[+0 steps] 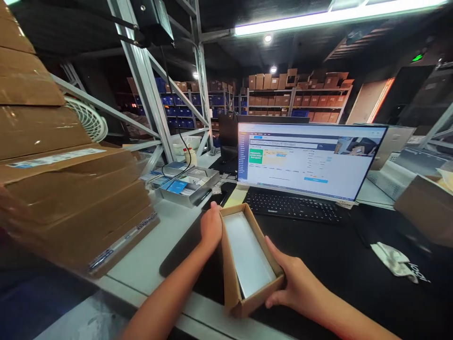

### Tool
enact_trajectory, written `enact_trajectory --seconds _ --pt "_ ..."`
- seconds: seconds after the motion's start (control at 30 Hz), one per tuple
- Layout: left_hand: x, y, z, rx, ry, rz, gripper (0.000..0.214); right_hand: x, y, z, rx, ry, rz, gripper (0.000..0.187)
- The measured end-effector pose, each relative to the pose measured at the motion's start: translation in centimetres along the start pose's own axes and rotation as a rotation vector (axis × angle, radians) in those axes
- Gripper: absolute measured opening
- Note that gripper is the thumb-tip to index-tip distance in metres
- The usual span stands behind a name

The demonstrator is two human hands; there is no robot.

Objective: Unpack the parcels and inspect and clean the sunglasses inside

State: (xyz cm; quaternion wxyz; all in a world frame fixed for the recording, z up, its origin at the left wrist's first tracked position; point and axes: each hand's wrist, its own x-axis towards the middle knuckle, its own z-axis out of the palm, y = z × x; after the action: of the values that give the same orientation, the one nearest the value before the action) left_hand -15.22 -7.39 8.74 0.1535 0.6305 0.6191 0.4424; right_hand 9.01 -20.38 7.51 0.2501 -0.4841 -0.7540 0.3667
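Observation:
An open cardboard box (231, 278), long and narrow, is tilted between my two hands over the front of the desk. Inside it lies a flat, pale silvery-white item (249, 255) that nearly fills the box; its kind I cannot make out. My left hand (211, 225) grips the far left wall, thumb near the rim. On the right side, my right hand (292, 276) holds the near corner, with a finger along the outer wall and the thumb low at the front. Behind the box stand a black keyboard (293, 206) and a lit monitor (307, 160).
Large cardboard boxes (71, 198) are stacked at the left. A grey tray (193, 189) with papers and cables sits beyond my left hand. A crumpled white cloth or glove (392, 259) lies on the black mat (339, 264). Another carton (424, 208) stands at the right.

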Motion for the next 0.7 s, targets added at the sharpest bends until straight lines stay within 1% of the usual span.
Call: enact_trajectory --seconds 0.03,0.1,0.13,0.17,0.2,0.23,0.27,0.3,0.33,0.37,0.43,0.47,0.5,0.53,0.6,0.63,0.67,0.7 --pt "-0.3 1.2 -0.6 0.061 -0.005 0.023 0.077 -0.6 -0.3 -1.0 0.024 -0.060 0.019 0.140" --pt "-1.1 4.1 -1.6 0.175 -0.020 0.088 0.068 -1.5 -1.1 -2.6 0.044 -0.138 0.078 0.117" --pt "-1.6 5.8 -1.9 0.227 -0.027 0.131 0.066 -1.9 -1.6 -3.1 0.042 -0.135 0.120 0.108" --pt "-2.1 7.4 -2.0 0.282 -0.032 0.176 0.066 -2.1 -2.0 -3.3 0.033 -0.107 0.163 0.107" --pt "-2.6 8.9 -2.1 0.359 -0.039 0.231 0.068 -2.1 -2.3 -3.3 0.026 -0.066 0.195 0.114" --pt "-3.1 10.2 -2.0 0.449 -0.048 0.289 0.072 -2.1 -2.5 -3.1 0.026 -0.028 0.213 0.126" --pt "-3.4 11.1 -1.9 0.514 -0.050 0.345 0.076 -2.1 -2.5 -2.8 0.040 0.006 0.217 0.137" --pt "-3.6 11.5 -1.7 0.542 -0.048 0.411 0.080 -2.1 -2.1 -2.4 0.075 0.042 0.207 0.143" --pt "-3.7 11.5 -1.5 0.519 -0.046 0.487 0.083 -2.2 -1.5 -2.1 0.135 0.086 0.186 0.143" --pt "-3.7 10.9 -1.2 0.446 -0.043 0.566 0.085 -2.3 -0.6 -1.8 0.215 0.135 0.156 0.141" --pt "-3.6 8.8 -0.7 0.248 -0.038 0.687 0.087 -2.7 1.4 -1.5 0.401 0.248 0.082 0.141" --pt "-3.7 7.4 -0.5 0.160 -0.047 0.687 0.087 -2.8 2.4 -1.4 0.488 0.298 0.032 0.142" --pt "-3.8 6.0 -0.2 0.072 -0.058 0.624 0.090 -3.0 3.2 -1.4 0.560 0.345 -0.025 0.143" --pt "-4.0 4.8 -0.1 -0.052 -0.127 0.548 0.093 -3.0 3.7 -1.3 0.611 0.388 -0.088 0.144" --pt "-4.4 3.2 0.0 -0.360 -0.448 0.416 0.106 -2.7 4.1 -1.0 0.656 0.433 -0.205 0.146" --pt "-4.6 2.9 -0.1 -0.475 -0.604 0.369 0.113 -2.4 4.1 -0.8 0.658 0.427 -0.253 0.148" --pt "-4.7 2.9 -0.4 -0.541 -0.717 0.338 0.118 -2.0 4.0 -0.6 0.643 0.407 -0.286 0.150" --pt "-4.6 3.3 -0.8 -0.564 -0.769 0.320 0.119 -1.7 4.1 -0.4 0.606 0.382 -0.302 0.151"
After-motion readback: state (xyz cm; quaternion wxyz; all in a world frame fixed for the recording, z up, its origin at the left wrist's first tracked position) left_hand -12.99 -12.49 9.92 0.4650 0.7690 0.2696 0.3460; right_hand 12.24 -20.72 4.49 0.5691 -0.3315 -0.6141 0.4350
